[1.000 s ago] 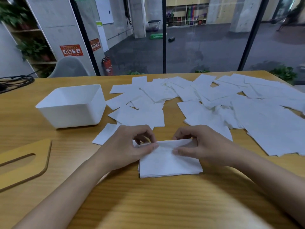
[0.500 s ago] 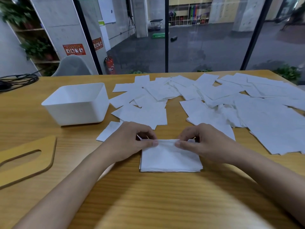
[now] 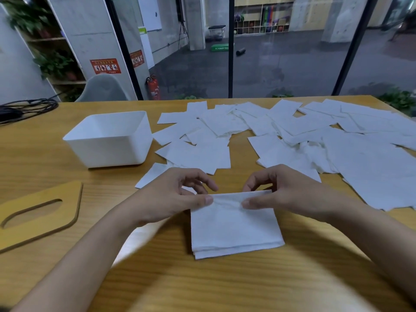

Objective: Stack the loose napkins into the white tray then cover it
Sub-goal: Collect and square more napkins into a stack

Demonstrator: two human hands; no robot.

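While both hands work the far edge of a small pile, the record stands as follows.

Step in hand: gathering and squaring; a small napkin stack lies on the wooden table at lower centre of the frame, several layers showing at its near edge.
Left hand: thumb and fingers pinching the far edge of the stack at its left end; fingers curled over the top.
Right hand: thumb and forefinger pinching the same edge at its right end; the edge is lifted slightly and wrinkled between the two grips.
White tray: left of centre, upright, open; nothing visible inside from this angle; well apart from the stack.
Loose napkins: spread across centre and right of the frame, overlapping; far the greater share is ungathered.
Cover: a wooden lid with an oval slot lies flat at the left edge, untouched.
Progress, judged: early; nothing stacked in the tray as yet.
Next move, judged: keep the layers aligned, then either add more sheets or carry the stack leftward to the tray; a firm two-sided grip is needed, since thin sheets may slide or fan out.
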